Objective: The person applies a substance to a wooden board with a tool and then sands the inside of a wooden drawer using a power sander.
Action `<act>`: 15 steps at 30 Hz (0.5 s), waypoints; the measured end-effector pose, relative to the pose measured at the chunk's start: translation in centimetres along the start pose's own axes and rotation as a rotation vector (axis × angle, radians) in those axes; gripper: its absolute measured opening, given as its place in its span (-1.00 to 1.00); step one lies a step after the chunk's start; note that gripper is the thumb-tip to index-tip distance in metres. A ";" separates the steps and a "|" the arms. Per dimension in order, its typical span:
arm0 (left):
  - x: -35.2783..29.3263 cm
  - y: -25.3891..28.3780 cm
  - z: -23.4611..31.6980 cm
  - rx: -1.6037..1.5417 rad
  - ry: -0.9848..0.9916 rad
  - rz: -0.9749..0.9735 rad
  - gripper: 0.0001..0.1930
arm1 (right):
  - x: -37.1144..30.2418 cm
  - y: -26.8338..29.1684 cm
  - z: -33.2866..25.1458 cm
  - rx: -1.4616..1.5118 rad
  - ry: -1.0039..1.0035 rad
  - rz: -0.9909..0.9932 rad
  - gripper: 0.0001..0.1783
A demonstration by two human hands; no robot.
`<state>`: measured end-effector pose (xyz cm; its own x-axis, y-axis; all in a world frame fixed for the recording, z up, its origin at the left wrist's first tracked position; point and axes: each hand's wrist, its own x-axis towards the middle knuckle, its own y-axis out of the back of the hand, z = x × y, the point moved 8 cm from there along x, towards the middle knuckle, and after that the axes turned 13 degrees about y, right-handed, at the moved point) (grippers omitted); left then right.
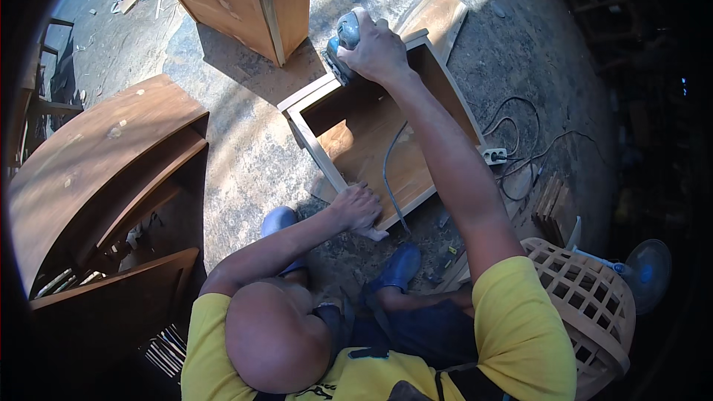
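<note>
My right hand (379,48) is wrapped round a blue power sander (343,38), whose base rests on the far rim of an open wooden box frame (321,157). The box lies with its hollow side up and shows pale edges and a browner inside. At its near left corner my left hand (358,209) grips the rim, with the fingers bent over the edge. A small whitish patch shows beside that hand; I cannot tell what it is. A grey cord (386,171) hangs across the box's opening and over its near edge.
A wooden cabinet (223,11) stands beyond the box. To the left is a large curved wooden piece (111,134). Boards (438,18) lie at the far right. A power strip (495,156) with looped cables, a lattice-backed chair (579,282) and a fan (648,275) are on the right.
</note>
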<state>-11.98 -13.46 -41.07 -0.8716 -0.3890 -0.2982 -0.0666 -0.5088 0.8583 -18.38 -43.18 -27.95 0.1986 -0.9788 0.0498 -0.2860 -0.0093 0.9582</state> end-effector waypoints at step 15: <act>0.2 -0.3 0.2 -0.014 0.007 -0.031 -0.13 | -4.8 3.0 5.7 -0.059 -0.012 0.095 -0.03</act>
<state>-12.25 -13.23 -41.35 -0.8658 -0.3782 -0.3277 -0.0870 -0.5311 0.8428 -25.52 -39.67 -26.90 0.1616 -0.9772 0.1380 -0.2473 0.0952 0.9643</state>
